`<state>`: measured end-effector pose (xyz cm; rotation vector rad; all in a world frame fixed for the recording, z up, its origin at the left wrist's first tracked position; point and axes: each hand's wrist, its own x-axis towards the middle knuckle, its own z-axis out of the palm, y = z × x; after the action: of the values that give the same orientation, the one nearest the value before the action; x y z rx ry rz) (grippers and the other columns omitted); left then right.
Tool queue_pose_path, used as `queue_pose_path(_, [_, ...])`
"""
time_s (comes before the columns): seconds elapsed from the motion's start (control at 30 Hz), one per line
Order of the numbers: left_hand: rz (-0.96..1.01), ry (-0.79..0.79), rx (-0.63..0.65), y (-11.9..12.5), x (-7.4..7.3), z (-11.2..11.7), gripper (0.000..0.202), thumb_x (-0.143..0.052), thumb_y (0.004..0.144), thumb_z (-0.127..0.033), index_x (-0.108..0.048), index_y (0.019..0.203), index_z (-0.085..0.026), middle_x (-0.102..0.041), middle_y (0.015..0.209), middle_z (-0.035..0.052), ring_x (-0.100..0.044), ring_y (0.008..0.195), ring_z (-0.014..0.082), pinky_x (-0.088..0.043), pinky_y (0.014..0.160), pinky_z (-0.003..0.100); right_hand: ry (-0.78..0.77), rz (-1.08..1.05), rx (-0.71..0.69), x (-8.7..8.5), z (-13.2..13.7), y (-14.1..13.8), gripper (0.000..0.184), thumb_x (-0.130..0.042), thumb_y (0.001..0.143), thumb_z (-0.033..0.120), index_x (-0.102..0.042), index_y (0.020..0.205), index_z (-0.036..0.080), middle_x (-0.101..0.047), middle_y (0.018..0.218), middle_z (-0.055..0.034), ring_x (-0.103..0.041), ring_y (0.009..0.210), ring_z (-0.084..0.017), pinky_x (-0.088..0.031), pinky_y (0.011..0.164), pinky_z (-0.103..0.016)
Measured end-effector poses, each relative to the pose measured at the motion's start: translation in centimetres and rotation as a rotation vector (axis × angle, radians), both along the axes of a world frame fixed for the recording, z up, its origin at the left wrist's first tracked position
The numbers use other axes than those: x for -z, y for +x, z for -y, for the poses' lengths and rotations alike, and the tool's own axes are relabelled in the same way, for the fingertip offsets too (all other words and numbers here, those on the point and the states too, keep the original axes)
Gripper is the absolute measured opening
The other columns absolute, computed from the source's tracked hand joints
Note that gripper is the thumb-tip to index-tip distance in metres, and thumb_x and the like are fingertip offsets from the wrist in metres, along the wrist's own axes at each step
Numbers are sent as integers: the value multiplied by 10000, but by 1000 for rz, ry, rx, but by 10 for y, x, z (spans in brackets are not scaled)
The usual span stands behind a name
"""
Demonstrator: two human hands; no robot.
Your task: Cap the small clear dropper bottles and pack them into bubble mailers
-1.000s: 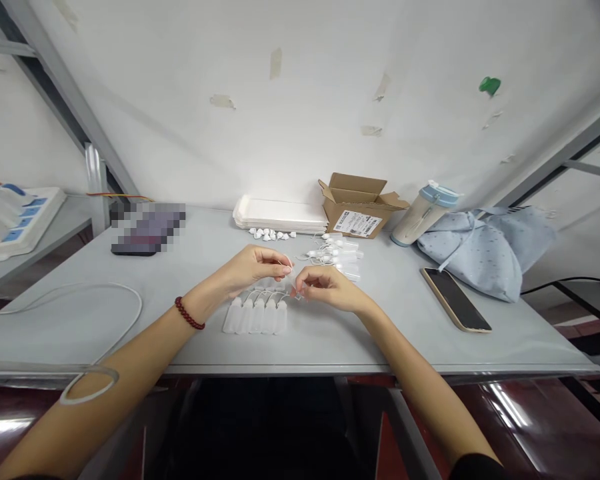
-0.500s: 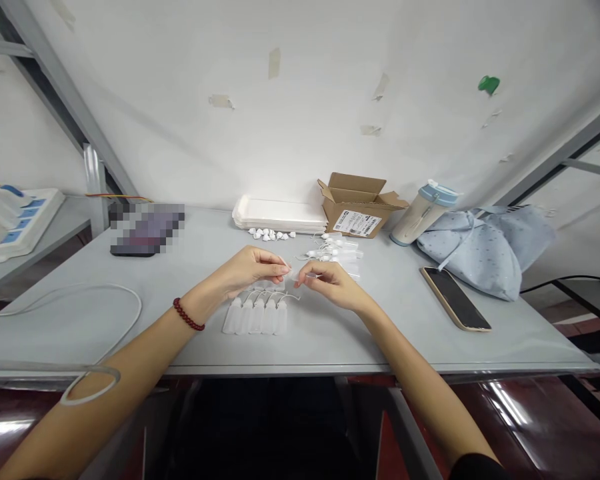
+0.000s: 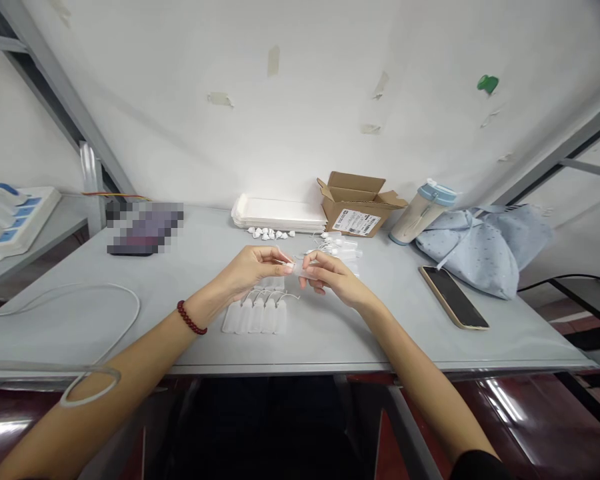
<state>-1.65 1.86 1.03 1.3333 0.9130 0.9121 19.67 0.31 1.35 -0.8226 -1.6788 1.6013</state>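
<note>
Both hands meet above the middle of the grey table [image 3: 360, 333]. My left hand [image 3: 253, 267] pinches the white cap end of a small translucent bottle [image 3: 303, 269], and my right hand [image 3: 330, 277] grips the bottle's body from the other side. Just below them, several small capped bottles [image 3: 257, 316] lie side by side in a row, their thin tethers pointing away from me. Behind my right hand lies a loose pile of more small bottles [image 3: 341, 250], and a cluster of small white caps [image 3: 270, 234] sits further back.
A stack of white trays [image 3: 279, 213] and an open cardboard box [image 3: 357, 203] stand by the wall. To the right are a blue-lidded cup [image 3: 423, 210], a light blue bag [image 3: 485, 250] and a phone [image 3: 453, 297]. A white cable [image 3: 80, 293] loops at the left.
Both hands have risen slightly and drawn closer together, away from the row of bottles. The right hand now holds the bottle's body level against the left hand's fingertips.
</note>
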Motion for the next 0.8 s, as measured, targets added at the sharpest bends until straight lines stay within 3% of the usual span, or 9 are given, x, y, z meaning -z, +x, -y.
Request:
queue_pose_path(0.17, [68,-50,54,2,-4,3,245,-808,681,-374,-759,803,-167,-723,930,54,-643,867,166,-494,880,327,5,-27,2,0,-1,0,147,-555,886,334,-489,909,204,-651,736,-4,-362,538,-81,-340,520,-227])
queue_pose_path(0.4, [-107,-124,109,4,-9,7,345,-733,759,-451,-706,700,-112,-673,635,46,-608,577,124,-511,615,266,8,-23,19,0,0,1,166,-555,883,354,-482,918,209,-629,693,12,-375,525,-80,-340,518,-227])
queue_pose_path(0.6, [-180,65,100,1,-14,8,191,-724,788,-326,-741,848,-145,-704,694,21,-634,652,109,-510,689,225,-5,-1,32,1,0,0,193,-550,887,386,-466,932,218,-614,665,23,-379,514,-82,-340,513,-225])
queue_pose_path(0.8, [-157,-63,115,4,-12,10,310,-681,811,-418,-694,731,-119,-681,658,46,-635,589,131,-523,605,251,30,-18,63,3,-1,0,206,-545,894,401,-468,953,219,-605,664,29,-394,523,-85,-345,506,-223])
